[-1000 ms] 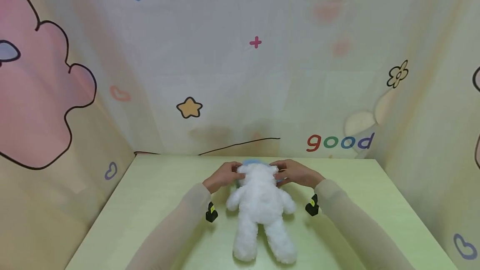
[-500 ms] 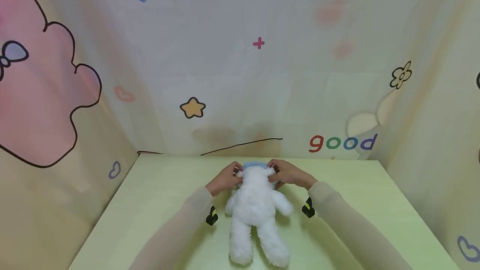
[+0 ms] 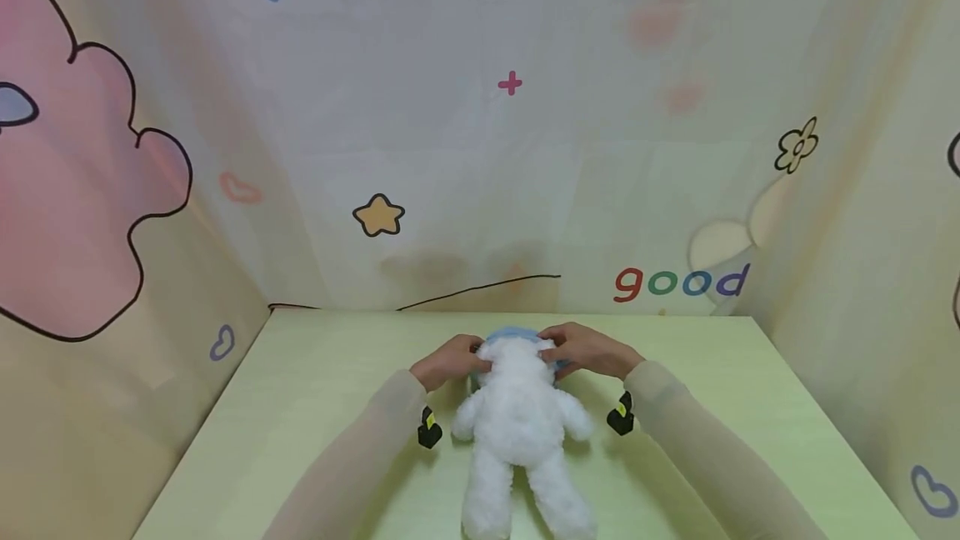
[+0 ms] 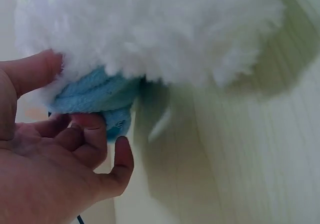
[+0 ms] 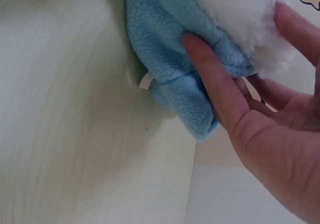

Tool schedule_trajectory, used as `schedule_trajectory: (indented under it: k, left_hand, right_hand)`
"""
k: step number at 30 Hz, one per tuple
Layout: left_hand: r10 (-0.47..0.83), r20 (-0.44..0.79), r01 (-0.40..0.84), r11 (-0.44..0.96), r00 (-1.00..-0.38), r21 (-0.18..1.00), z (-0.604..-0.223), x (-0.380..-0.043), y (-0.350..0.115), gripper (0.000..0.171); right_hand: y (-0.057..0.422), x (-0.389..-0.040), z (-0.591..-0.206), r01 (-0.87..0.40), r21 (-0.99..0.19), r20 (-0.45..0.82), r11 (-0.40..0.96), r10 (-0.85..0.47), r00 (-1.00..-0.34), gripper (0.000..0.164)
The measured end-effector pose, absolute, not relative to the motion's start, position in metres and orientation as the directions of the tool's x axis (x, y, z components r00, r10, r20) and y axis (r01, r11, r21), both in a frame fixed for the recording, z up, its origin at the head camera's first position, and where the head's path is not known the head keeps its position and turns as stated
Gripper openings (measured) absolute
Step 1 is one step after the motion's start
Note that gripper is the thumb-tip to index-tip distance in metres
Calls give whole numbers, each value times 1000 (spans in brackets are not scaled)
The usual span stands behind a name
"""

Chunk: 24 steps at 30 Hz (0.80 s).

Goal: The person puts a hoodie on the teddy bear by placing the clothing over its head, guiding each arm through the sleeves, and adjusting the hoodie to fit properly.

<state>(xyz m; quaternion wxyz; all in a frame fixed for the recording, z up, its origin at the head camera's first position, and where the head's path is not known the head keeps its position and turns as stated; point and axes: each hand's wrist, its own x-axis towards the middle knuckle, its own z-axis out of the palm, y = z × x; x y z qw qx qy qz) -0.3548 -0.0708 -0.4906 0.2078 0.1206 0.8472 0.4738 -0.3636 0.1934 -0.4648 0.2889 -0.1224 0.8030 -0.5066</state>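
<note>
A white plush toy [image 3: 519, 423] lies on the table, its head at the far end and its legs toward me. Blue fleece [image 3: 513, 332] shows around the far edge of its head; its full shape is hidden under the toy. My left hand [image 3: 451, 362] holds the left side of the head. In the left wrist view, the thumb rests on white fur while bent fingers [image 4: 90, 134] sit under the blue fleece [image 4: 100, 91]. My right hand [image 3: 592, 351] grips the head's right side, thumb on fur and fingers [image 5: 212, 71] against the fleece [image 5: 165, 38].
The pale table [image 3: 300, 423] runs back to a printed cloth wall [image 3: 450, 107], with further cloth at both sides. A black device [image 3: 429, 428] hangs at the left wrist and another black device [image 3: 621, 415] at the right. A small pale tag [image 5: 146, 81] sticks out from the fleece.
The toy and both hands have shifted slightly toward me. Around the head, the fingers have changed position a little, with the right hand's fingers lying less bent than half a second ago.
</note>
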Motion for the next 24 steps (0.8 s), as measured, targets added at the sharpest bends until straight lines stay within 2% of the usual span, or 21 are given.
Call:
schedule_trajectory:
  k: [3,7,8,10,13,16,17,19,24]
  left_hand:
    - [390,-175,62,524,-904,850,-491,-354,-66,45]
    - [415,-36,223,559,-909,798,-491,-352,-61,12]
    - [424,1,271,577,-906,771,-491,-351,-60,8]
    - [439,72,358,615,-896,703,-490,-350,-57,12]
    - [436,151,434,678,-887,593,-488,-347,-53,17]
    - [388,210,438,721,-897,537,-484,-345,-49,17]
    - [365,231,432,733,-902,526,-482,-345,-48,15]
    - [318,268,414,747,-910,520,-480,-344,-48,11]
    - [272,321,409,751,-907,518,-478,-342,-50,11]
  right_hand:
    - [192,-363,-464,63,-876,-332,479,-501,-799,58]
    - [188,-364,-461,-107,-825,-252,555,-530,-810,31]
    - [186,-365,-461,-161,-804,-218,572,-535,-816,24]
    - [183,-364,-460,-266,-760,-135,594,-544,-828,12]
    - [177,-361,-459,-442,-643,41,625,-548,-835,20]
    - [172,-354,-459,-567,-426,231,705,-522,-821,25]
    - [171,-352,-460,-572,-352,276,741,-502,-820,25]
    - [171,-347,-460,-529,-301,316,794,-440,-840,23]
    - [178,-338,-459,-426,-404,281,809,-334,-900,24]
